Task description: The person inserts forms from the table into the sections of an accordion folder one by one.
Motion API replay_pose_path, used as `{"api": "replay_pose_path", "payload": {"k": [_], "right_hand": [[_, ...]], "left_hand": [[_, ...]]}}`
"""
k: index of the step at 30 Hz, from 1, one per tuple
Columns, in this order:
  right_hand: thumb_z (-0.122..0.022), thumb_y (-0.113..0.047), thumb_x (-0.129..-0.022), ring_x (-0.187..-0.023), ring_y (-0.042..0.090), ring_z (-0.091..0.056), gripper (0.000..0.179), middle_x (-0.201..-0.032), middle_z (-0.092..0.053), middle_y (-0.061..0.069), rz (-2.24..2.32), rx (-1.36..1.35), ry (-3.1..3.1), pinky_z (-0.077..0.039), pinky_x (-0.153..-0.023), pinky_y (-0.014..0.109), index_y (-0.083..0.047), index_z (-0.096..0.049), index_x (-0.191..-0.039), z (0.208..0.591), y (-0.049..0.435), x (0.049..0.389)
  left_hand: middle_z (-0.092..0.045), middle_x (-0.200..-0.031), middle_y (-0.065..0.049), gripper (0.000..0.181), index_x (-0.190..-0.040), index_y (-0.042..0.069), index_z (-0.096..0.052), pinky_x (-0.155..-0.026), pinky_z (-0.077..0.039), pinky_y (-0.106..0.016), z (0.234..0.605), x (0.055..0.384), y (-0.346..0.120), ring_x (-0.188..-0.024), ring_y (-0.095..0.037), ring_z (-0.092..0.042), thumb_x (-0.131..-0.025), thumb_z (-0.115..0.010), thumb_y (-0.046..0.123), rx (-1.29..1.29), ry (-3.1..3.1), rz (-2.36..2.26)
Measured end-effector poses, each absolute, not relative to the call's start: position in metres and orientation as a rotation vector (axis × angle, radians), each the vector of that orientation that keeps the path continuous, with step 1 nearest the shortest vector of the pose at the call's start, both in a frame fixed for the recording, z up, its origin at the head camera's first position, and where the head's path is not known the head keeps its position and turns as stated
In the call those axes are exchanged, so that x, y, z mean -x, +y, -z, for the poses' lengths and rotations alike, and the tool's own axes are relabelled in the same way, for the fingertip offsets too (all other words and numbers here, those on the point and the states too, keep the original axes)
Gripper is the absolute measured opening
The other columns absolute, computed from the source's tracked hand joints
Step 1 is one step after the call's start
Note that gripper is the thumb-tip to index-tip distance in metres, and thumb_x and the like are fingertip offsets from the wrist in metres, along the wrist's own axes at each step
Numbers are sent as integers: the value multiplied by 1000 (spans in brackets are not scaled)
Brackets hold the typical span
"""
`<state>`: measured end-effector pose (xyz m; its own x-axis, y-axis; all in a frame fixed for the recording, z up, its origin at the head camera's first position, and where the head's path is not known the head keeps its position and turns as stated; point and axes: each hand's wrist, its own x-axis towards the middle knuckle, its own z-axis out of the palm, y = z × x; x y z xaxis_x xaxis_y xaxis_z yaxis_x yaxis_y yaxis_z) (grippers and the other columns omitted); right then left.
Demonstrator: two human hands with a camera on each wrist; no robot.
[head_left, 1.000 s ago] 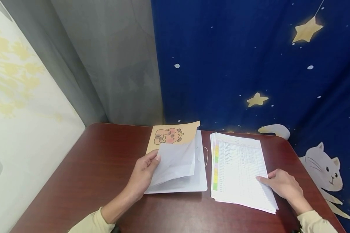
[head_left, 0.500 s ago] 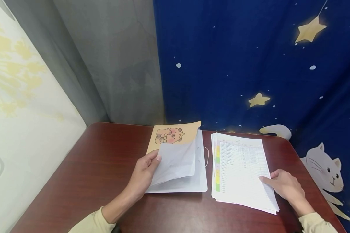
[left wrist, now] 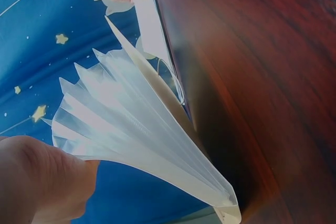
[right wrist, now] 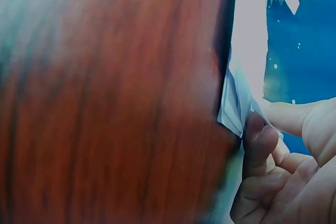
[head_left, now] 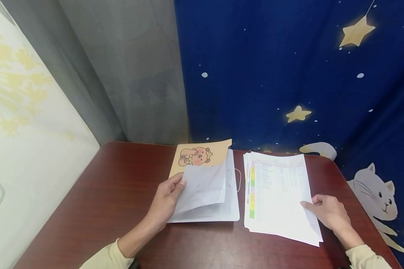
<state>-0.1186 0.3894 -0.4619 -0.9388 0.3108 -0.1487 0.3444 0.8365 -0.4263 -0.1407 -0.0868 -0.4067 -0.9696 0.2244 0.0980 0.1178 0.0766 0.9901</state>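
Observation:
An expanding file (head_left: pixel 202 190) with a tan bear-print cover (head_left: pixel 196 155) lies spread on the table in the head view. My left hand (head_left: pixel 166 196) grips its raised front part at the left edge, thumb on top. Translucent pleated pockets (left wrist: pixel 121 114) fan out beside that hand in the left wrist view. To the right of the file lies a stack of printed paper sheets (head_left: pixel 279 198), the top one a table with coloured cells. My right hand (head_left: pixel 330 213) pinches the top sheet's right edge between thumb and fingers, and this edge stands slightly raised in the right wrist view.
A thin elastic cord (head_left: pixel 238 180) loops from the file's right side toward the stack. The dark red table (head_left: pixel 121 194) ends at a blue star-patterned curtain (head_left: pixel 256 74) and a grey curtain (head_left: pixel 134 74) behind. A white wall (head_left: pixel 30 149) stands at the left.
The top sheet has shifted slightly right and away from me over the stack, with my right hand moving along. My left hand and the expanding file stay nearly still.

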Motion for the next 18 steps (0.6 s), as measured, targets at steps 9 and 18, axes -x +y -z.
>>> {"api": "replay_pose_path", "payload": {"k": [9, 18], "right_hand": [[-67, -53, -83, -76, 21, -56, 64, -96, -70, 19, 862, -568, 2871, -40, -58, 27, 5, -66, -110, 464, 395, 118], [-62, -52, -88, -65, 11, -62, 70, -78, -72, 1, 1147, -570, 2698, -48, -54, 28, 9, -59, -122, 468, 399, 118]], "left_hand": [[-69, -118, -2, 28, -125, 20, -60, -88, -53, -26, 406, 140, -86, -105, -18, -65, -102, -45, 23, -348, 2232, -2060], [-69, -118, -3, 29, -126, 20, -60, -88, -53, -27, 407, 140, -86, -105, -19, -65, -102, -45, 24, -354, 2230, -2060]]}}
